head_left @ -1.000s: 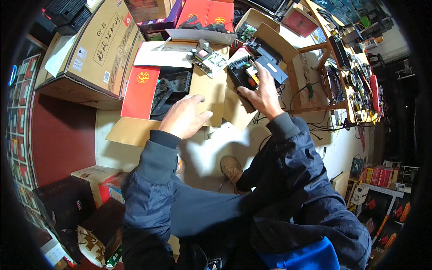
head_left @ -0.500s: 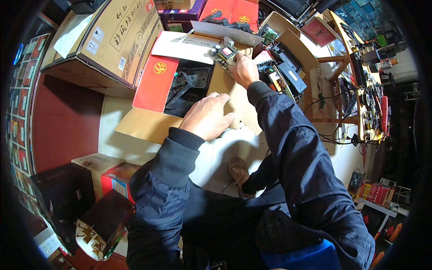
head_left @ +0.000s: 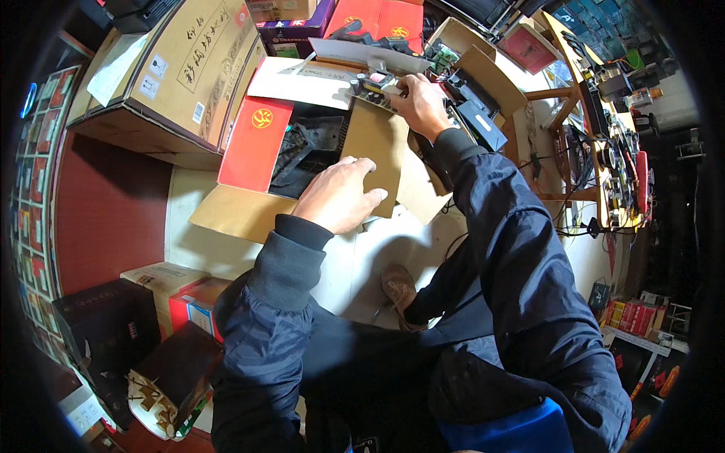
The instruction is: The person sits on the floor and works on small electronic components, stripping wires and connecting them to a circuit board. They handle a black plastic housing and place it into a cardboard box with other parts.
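Observation:
My right hand (head_left: 421,107) is closed on the end of a small circuit board (head_left: 371,90) with components on it, held above the far side of an open red cardboard box (head_left: 255,143). Black plastic parts (head_left: 313,143) lie inside that box. A brown inner flap (head_left: 375,143) stands out toward the right. At the box's near right edge is my left hand (head_left: 340,195), fingers and thumb apart and holding nothing; whether it touches the flap I cannot tell.
To the right stands another open carton (head_left: 491,79) with a dark blue-grey box (head_left: 480,127) and boards. A big brown carton (head_left: 174,83) is at left. Beyond lies a red box (head_left: 377,26). Cables hang under a wooden bench (head_left: 563,113). Dark boxes (head_left: 109,328) stand at lower left.
My right hand has shifted slightly right, and the circuit board is now tilted flatter. The brown flap shows more fully beneath it. My left hand has moved slightly left.

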A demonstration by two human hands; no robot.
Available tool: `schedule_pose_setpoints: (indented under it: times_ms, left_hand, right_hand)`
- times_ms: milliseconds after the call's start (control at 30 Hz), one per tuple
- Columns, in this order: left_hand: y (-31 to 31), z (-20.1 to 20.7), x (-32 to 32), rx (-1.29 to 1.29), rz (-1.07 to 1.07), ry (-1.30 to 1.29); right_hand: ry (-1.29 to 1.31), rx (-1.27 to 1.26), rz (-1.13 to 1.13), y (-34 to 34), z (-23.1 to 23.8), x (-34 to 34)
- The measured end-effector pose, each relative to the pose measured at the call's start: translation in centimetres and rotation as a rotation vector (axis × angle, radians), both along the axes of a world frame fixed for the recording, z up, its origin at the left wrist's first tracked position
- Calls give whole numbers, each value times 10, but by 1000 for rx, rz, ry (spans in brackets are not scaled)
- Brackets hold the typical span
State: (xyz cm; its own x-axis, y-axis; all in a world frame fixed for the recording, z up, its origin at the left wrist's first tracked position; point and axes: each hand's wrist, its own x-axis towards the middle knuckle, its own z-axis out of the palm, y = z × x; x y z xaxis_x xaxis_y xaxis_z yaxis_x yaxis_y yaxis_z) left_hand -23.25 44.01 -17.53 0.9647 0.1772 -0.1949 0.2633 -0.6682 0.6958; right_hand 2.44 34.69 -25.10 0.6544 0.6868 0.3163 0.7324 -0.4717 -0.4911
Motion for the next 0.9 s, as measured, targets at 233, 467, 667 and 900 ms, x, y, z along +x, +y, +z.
schedule_pose_setpoints:
  times_ms: [233, 467, 667, 900]
  left_hand:
    - [4, -3, 1, 3, 5, -8]
    - [-1, 0, 2, 13, -30, -44]
    - [-6, 5, 4, 31, -19, -5]
    - [-3, 4, 5, 37, -25, 28]
  right_hand:
    - [119, -46, 78, -64, 25, -32]
    - [412, 164, -186, -168, 62, -50]
    - [416, 414, -366, -195, 30, 31]
    - [193, 203, -536, -176, -40, 83]
